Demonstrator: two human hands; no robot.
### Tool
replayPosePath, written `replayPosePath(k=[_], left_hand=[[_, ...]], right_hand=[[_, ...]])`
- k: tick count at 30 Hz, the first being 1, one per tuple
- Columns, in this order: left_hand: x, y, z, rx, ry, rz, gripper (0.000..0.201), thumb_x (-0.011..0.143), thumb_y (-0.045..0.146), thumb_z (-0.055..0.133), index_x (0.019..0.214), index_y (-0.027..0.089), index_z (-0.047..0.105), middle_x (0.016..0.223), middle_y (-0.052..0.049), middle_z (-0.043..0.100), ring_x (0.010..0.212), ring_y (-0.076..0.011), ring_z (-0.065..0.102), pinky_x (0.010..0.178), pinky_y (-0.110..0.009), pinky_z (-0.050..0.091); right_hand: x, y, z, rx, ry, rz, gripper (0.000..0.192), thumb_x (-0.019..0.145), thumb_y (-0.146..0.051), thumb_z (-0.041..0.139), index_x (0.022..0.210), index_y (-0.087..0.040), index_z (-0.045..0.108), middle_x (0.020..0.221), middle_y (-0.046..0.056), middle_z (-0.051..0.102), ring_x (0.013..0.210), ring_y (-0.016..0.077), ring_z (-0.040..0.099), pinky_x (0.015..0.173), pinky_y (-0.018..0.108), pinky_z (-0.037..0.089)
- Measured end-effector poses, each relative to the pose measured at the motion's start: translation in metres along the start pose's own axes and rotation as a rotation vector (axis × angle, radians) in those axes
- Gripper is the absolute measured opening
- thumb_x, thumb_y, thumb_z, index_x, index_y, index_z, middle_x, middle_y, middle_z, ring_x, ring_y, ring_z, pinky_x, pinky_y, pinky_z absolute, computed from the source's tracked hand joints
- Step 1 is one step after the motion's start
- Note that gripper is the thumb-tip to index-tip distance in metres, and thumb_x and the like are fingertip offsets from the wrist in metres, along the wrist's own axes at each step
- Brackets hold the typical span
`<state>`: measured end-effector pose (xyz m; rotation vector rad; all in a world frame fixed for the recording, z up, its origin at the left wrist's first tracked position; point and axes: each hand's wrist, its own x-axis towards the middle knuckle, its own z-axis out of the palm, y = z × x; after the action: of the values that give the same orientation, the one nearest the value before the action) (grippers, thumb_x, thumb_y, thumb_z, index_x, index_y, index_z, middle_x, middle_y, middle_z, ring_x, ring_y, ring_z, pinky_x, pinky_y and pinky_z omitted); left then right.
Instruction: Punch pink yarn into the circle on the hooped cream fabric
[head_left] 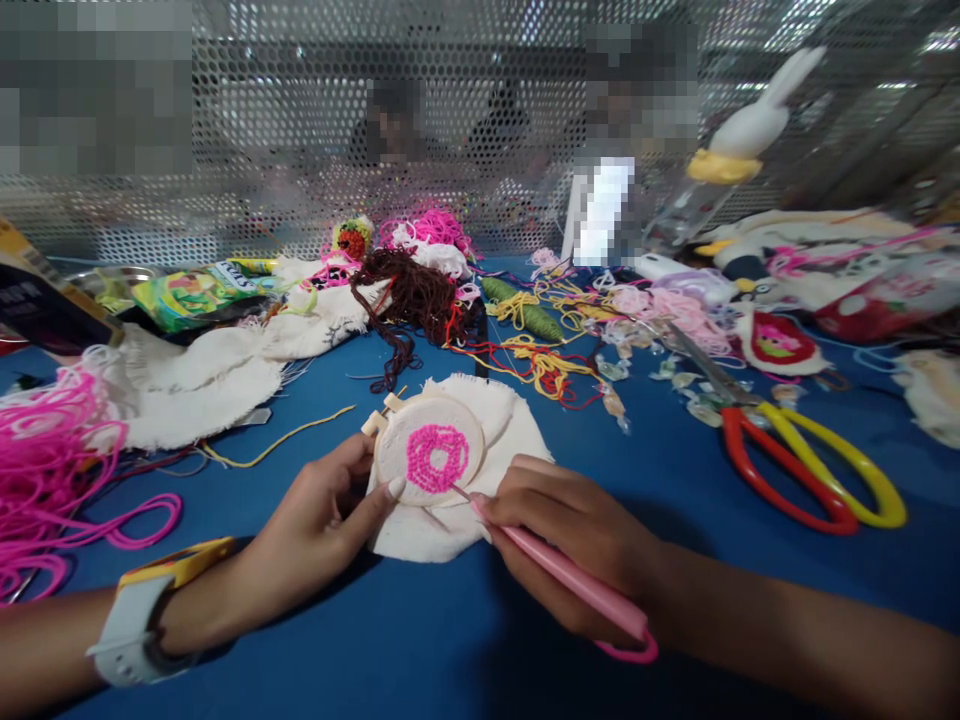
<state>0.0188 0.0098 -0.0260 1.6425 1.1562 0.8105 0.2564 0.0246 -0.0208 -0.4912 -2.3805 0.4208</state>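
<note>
My left hand [334, 510] grips the left rim of a small round embroidery hoop [388, 460], thumb on the front and fingers behind. White cloth [517, 420] is stretched in the hoop, and its loose edges spread out around it. A ring of bright pink looped stitches [418, 455] covers the middle, leaving a small white centre. In my right hand [570, 540] is a pink punch needle [577, 580], held like a pen. Its thin metal tip meets the lower right edge of the pink ring. Pink yarn [637, 655] loops out of the handle's rear end.
Red-and-yellow-handled scissors [787, 500] lie at right. Bright pink yarn [60, 450] heaps up at left beside white cloth [202, 380]. Dark brown yarn [412, 290], yellow yarn [540, 365] and wrapped sweets [615, 400] lie behind. A lit phone [602, 210] leans against a perforated metal screen [300, 130].
</note>
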Motion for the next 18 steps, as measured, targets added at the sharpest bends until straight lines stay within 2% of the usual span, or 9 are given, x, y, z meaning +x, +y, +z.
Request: replayPosePath(k=[3,6,8,13,18], left_hand=[[-0.002,-0.002,0.000,-0.001,0.002,0.006,0.019,0.089,0.027,0.053,0.106,0.018,0.054,0.103,-0.007,0.066,0.090,-0.0184,0.063,0.071,-0.025,0.051],[-0.003,-0.001,0.001,0.025,0.009,0.000,0.017,0.089,0.027,0.053,0.103,0.017,0.055,0.099,-0.006,0.067,0.085,-0.0170,0.063,0.069,-0.024,0.051],[-0.003,0.000,0.002,-0.001,0.000,-0.009,0.019,0.089,0.027,0.053,0.105,0.017,0.054,0.103,-0.007,0.067,0.087,-0.0171,0.063,0.072,-0.024,0.051],[-0.001,0.002,0.003,-0.058,-0.002,-0.043,0.018,0.087,0.027,0.055,0.102,0.016,0.054,0.106,-0.009,0.066,0.092,-0.0187,0.064,0.076,-0.026,0.052],[-0.001,0.001,0.003,-0.133,-0.015,-0.074,0.020,0.087,0.029,0.055,0.103,0.016,0.053,0.105,-0.010,0.067,0.090,-0.0192,0.064,0.075,-0.029,0.052]], right_hand=[[-0.004,0.004,0.001,0.006,-0.079,0.031,0.015,0.081,-0.004,0.050,0.092,-0.012,0.055,0.075,0.006,0.056,0.067,0.0144,0.046,0.062,0.026,0.042],[-0.007,0.009,0.006,-0.004,-0.114,-0.014,0.022,0.080,-0.004,0.052,0.101,-0.010,0.055,0.085,0.009,0.058,0.076,0.0159,0.049,0.069,0.028,0.044],[-0.008,0.011,0.009,-0.032,-0.079,-0.063,0.022,0.079,-0.005,0.053,0.101,-0.009,0.055,0.083,0.009,0.058,0.074,0.0158,0.048,0.067,0.028,0.043],[-0.003,0.001,0.006,-0.078,0.123,-0.047,0.016,0.074,-0.001,0.047,0.082,-0.015,0.053,0.059,0.001,0.048,0.055,0.0123,0.038,0.052,0.026,0.035],[-0.001,-0.006,-0.003,-0.037,0.139,-0.006,0.018,0.075,-0.001,0.045,0.081,-0.017,0.051,0.058,0.000,0.048,0.055,0.0129,0.041,0.052,0.027,0.035]])
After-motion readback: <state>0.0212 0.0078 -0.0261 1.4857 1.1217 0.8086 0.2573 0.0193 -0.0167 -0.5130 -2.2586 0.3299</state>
